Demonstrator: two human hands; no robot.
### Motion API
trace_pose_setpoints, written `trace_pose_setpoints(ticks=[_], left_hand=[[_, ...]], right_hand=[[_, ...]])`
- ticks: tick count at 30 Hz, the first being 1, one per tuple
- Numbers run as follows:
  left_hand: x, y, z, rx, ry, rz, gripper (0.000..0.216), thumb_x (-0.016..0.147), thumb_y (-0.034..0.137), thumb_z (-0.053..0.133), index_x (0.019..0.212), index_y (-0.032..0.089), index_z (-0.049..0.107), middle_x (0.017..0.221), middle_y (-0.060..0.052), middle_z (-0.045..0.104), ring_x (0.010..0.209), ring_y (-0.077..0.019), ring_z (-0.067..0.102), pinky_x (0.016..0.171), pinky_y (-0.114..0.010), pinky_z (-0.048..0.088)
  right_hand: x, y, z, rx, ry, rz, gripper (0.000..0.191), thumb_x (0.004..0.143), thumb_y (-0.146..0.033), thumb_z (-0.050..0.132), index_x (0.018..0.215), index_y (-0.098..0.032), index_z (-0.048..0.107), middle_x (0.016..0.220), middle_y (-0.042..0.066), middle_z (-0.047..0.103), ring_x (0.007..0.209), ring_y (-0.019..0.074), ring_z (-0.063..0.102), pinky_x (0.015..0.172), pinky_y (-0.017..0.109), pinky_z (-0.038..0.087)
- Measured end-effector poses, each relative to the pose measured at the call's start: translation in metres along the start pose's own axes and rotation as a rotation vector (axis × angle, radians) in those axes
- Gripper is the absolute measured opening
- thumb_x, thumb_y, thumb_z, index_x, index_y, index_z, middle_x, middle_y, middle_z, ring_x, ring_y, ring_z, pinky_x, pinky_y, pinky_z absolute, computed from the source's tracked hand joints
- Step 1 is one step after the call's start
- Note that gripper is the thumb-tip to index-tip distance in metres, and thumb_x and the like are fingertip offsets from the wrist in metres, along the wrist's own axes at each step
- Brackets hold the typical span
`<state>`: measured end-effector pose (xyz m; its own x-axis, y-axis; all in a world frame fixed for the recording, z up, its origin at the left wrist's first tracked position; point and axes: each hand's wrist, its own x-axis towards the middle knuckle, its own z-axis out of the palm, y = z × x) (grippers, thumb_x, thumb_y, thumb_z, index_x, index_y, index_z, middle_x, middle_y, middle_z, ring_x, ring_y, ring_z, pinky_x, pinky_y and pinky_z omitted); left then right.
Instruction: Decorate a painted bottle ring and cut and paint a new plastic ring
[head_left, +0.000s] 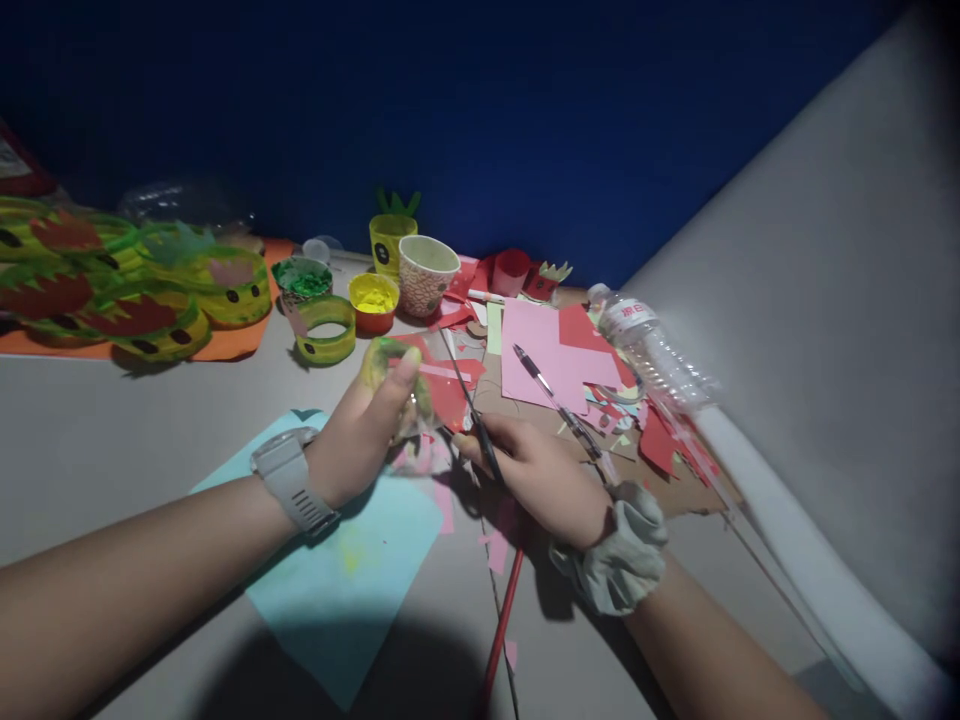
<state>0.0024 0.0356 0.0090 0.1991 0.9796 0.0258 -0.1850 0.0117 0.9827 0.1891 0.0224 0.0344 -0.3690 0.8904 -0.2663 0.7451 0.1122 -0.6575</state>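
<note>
My left hand (375, 420), with a grey watch on its wrist, grips a clear plastic bottle piece (420, 425) smeared with yellow and green paint. My right hand (536, 465) is wrapped round a pair of scissors (470, 398), the blades pointing up and away beside the plastic. Whether the blades touch it, I cannot tell. Below my left hand lies a light-blue paper sheet (352, 580). A green-yellow painted ring (326, 350) stands just beyond.
Several painted rings (161, 340) sit on orange paper at left. Paint cups (373, 305) and a patterned cup (427, 275) stand at the back. Pink paper (529, 370), a pen (547, 385) and a plastic bottle (652, 345) lie at right. A red stick (505, 610) lies in front.
</note>
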Motion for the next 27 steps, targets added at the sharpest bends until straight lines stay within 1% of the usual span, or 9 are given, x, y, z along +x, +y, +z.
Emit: trace_pose_setpoints(ticks=[4,7,10,13,15,18,21,24,27], left_hand=[[-0.0025,-0.0011,-0.0001,0.059,-0.047,0.087,0.051,0.087,0.066,0.04,0.071,0.019,0.046,0.054,0.002,0.046,0.046,-0.0096,0.042,0.045,-0.024,0.036],[-0.0021,-0.0057,-0.0016,0.043,-0.048,0.03,0.055,0.085,0.071,0.038,0.069,0.019,0.045,0.054,0.001,0.045,0.044,-0.0103,0.042,0.043,-0.025,0.035],[0.0013,-0.0077,-0.0023,-0.056,-0.025,-0.017,0.057,0.083,0.074,0.036,0.068,0.019,0.046,0.052,0.002,0.044,0.041,-0.0105,0.041,0.037,-0.025,0.033],[0.0048,-0.0048,-0.0022,-0.176,-0.07,-0.07,0.063,0.082,0.078,0.025,0.064,0.02,0.044,0.047,0.001,0.042,0.036,-0.0114,0.039,0.034,-0.026,0.031],[0.0051,-0.0022,-0.0021,-0.236,-0.105,-0.091,0.066,0.08,0.081,0.022,0.064,0.021,0.044,0.046,0.001,0.041,0.035,-0.0117,0.039,0.034,-0.027,0.032],[0.0026,-0.0006,-0.002,-0.187,-0.1,-0.088,0.06,0.078,0.078,0.037,0.071,0.02,0.046,0.052,0.003,0.044,0.04,-0.0106,0.042,0.038,-0.026,0.036],[0.0001,-0.0019,-0.0018,-0.076,-0.035,-0.056,0.054,0.078,0.072,0.049,0.071,0.019,0.045,0.055,0.003,0.045,0.044,-0.01,0.045,0.042,-0.025,0.039],[-0.0009,-0.0048,-0.0023,-0.039,0.001,0.001,0.052,0.082,0.069,0.045,0.072,0.018,0.047,0.056,0.002,0.048,0.046,-0.0101,0.046,0.045,-0.024,0.04],[-0.0024,-0.0068,-0.0033,-0.008,-0.031,0.03,0.052,0.084,0.068,0.043,0.078,0.017,0.051,0.06,0.0,0.052,0.048,-0.0107,0.046,0.045,-0.025,0.038]], right_hand=[[-0.0007,0.0004,-0.0003,-0.027,-0.039,-0.016,0.04,0.094,-0.055,0.042,0.084,-0.019,0.055,0.072,-0.002,0.054,0.065,0.0123,0.048,0.06,0.025,0.033],[-0.0011,0.0001,-0.0011,-0.01,-0.041,-0.038,0.039,0.094,-0.054,0.043,0.081,-0.019,0.053,0.07,-0.003,0.052,0.064,0.0118,0.046,0.059,0.024,0.033],[-0.0016,-0.0011,-0.0015,-0.02,0.007,-0.028,0.04,0.093,-0.053,0.046,0.072,-0.019,0.048,0.064,-0.004,0.048,0.061,0.0109,0.043,0.057,0.024,0.03],[-0.0019,-0.0029,-0.0015,-0.086,0.079,0.001,0.043,0.092,-0.052,0.047,0.066,-0.018,0.046,0.059,-0.004,0.046,0.056,0.0103,0.042,0.054,0.025,0.027],[-0.0018,-0.004,-0.0017,-0.112,0.117,0.011,0.044,0.092,-0.051,0.047,0.063,-0.018,0.045,0.056,-0.005,0.045,0.054,0.0097,0.04,0.053,0.025,0.025],[-0.0013,-0.004,-0.0021,-0.11,0.13,0.013,0.045,0.092,-0.052,0.048,0.062,-0.018,0.042,0.056,-0.005,0.043,0.053,0.0092,0.038,0.052,0.025,0.024],[-0.0006,-0.0021,-0.0022,-0.091,0.114,0.013,0.046,0.092,-0.053,0.047,0.063,-0.018,0.042,0.057,-0.005,0.043,0.055,0.0096,0.039,0.052,0.025,0.025],[-0.0003,-0.0006,-0.0022,-0.064,0.067,-0.005,0.044,0.093,-0.055,0.044,0.067,-0.019,0.044,0.061,-0.004,0.046,0.057,0.0105,0.042,0.054,0.025,0.027],[-0.0008,-0.001,-0.0027,-0.075,0.015,-0.017,0.042,0.093,-0.056,0.042,0.075,-0.019,0.051,0.066,-0.003,0.052,0.061,0.0121,0.047,0.057,0.025,0.03]])
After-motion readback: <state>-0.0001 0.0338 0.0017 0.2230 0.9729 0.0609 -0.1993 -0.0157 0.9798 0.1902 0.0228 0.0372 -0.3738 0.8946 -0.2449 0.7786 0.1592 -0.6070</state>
